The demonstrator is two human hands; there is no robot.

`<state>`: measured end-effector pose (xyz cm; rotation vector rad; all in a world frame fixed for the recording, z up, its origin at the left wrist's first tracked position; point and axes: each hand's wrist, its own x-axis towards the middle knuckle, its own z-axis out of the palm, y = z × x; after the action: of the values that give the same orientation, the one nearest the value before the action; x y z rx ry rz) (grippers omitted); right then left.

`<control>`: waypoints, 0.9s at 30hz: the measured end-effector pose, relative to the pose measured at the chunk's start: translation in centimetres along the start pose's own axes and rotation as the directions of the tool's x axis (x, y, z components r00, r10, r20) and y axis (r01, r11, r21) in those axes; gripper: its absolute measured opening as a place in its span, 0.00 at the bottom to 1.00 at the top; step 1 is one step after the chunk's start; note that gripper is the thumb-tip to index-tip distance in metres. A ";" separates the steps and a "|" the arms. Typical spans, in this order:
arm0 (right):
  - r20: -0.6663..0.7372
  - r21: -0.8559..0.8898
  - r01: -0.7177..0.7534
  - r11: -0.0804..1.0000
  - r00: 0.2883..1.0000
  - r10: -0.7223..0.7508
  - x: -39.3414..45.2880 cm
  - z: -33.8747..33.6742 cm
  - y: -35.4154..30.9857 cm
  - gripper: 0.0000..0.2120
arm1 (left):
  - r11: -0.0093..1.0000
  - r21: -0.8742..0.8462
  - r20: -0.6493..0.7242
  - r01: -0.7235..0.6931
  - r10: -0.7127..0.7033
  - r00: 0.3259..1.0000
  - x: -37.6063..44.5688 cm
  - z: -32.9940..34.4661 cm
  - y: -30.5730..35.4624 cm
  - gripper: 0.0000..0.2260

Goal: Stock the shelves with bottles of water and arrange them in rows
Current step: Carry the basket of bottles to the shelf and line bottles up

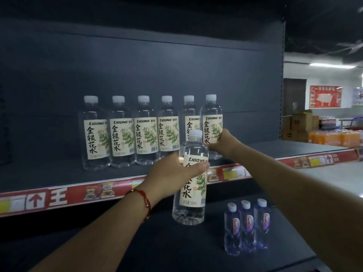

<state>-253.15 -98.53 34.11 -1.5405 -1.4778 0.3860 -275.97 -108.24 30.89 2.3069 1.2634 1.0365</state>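
Stocking in progress, seen from the head camera. Five labelled water bottles [131, 132] stand upright in a row along the back of the upper shelf [59, 173], occupying the centre of the frame; their caps sit level and their labels face outward. A sixth bottle [211, 122] stands at the right end of this row, slightly forward of the fifth and overlapping it in the picture. The right hand [224, 142] reaches in from the lower right and grips this sixth bottle around its lower body, fingers curled behind the label; whether its base rests fully on the shelf cannot be told. The left hand [172, 173], entering from the lower left with a red cord bracelet [144, 201] at the wrist, holds a seventh bottle [191, 181] upright in front of the shelf's front edge, thumb across the label; this bottle hangs in the air and is not yet shelved.

Judged by position, the first row is about half laid: the shelf right of the sixth bottle is bare to the upright post [282, 75], and the left part of the shelf is bare too. Remaining work appears to be seating the sixth bottle in line, placing the seventh beside it, then filling the rest.

On the lower shelf [176, 242], lower right of frame, stand three small blue-tinted bottles [246, 226] in a short row. Cartons [300, 122] and packs of orange drinks [332, 137] show at far right.
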 end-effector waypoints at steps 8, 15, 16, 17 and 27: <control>-0.119 -0.177 -0.010 0.984 0.993 -0.011 1.2 1.7 0.7 0.22 | 0.999 0.032 -0.010 0.014 -0.014 1.000 0.1 0.1 0.2 0.23; -0.177 -0.119 0.069 0.990 0.980 -0.090 -5.3 0.8 -1.8 0.21 | 0.996 0.043 0.012 0.077 -0.078 0.997 0.2 0.1 0.2 0.38; -0.233 -0.041 0.161 0.986 0.958 -0.166 -7.7 0.7 -2.1 0.17 | 0.994 0.055 0.011 0.089 -0.090 0.996 0.2 0.1 0.3 0.41; -0.273 0.058 0.239 0.969 0.938 -0.215 -10.4 0.8 -2.3 0.17 | 0.994 0.063 0.015 0.091 -0.092 0.996 0.2 0.1 0.3 0.40; 0.115 0.466 0.097 0.880 0.979 -0.168 -21.5 6.7 -0.8 0.26 | 0.992 0.063 0.012 0.107 -0.108 0.994 -0.3 -0.3 1.6 0.35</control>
<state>-263.63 -115.40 23.45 -1.0432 -1.4672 0.7285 -275.36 -109.42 31.88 2.2595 1.4163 0.9544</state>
